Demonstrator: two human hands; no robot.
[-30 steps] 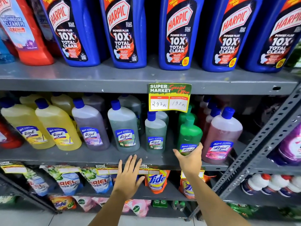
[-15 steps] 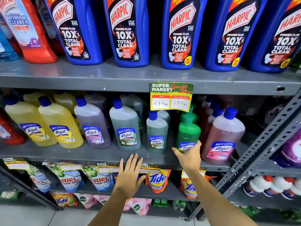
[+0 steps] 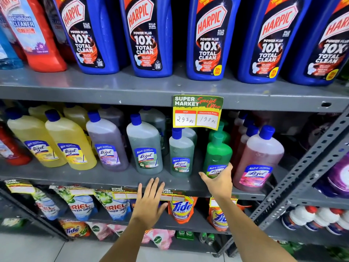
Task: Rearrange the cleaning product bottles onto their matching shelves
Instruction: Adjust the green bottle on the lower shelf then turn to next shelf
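A bright green Lizol bottle (image 3: 218, 154) stands on the middle shelf (image 3: 94, 176), between a small dark green bottle (image 3: 181, 154) and a pink Lizol bottle (image 3: 258, 159). My right hand (image 3: 219, 181) wraps the green bottle's base from below, thumb on the left and fingers on the right. My left hand (image 3: 150, 203) hovers flat with fingers spread just in front of the shelf edge, holding nothing. To the left stand a large dark green bottle (image 3: 145, 148), a purple one (image 3: 107, 144) and yellow Lizol bottles (image 3: 69, 140). Blue Harpic bottles (image 3: 211, 38) fill the upper shelf.
A price tag (image 3: 198, 112) hangs from the upper shelf edge, right above the green bottle. A red bathroom cleaner bottle (image 3: 35, 35) stands at the top left. Ariel and Tide pouches (image 3: 181, 208) hang on the lower shelf. A slotted grey upright (image 3: 309, 173) runs diagonally at the right.
My right hand has moved up from the shelf edge and closed around the base of the green bottle. My left hand has stayed almost still.
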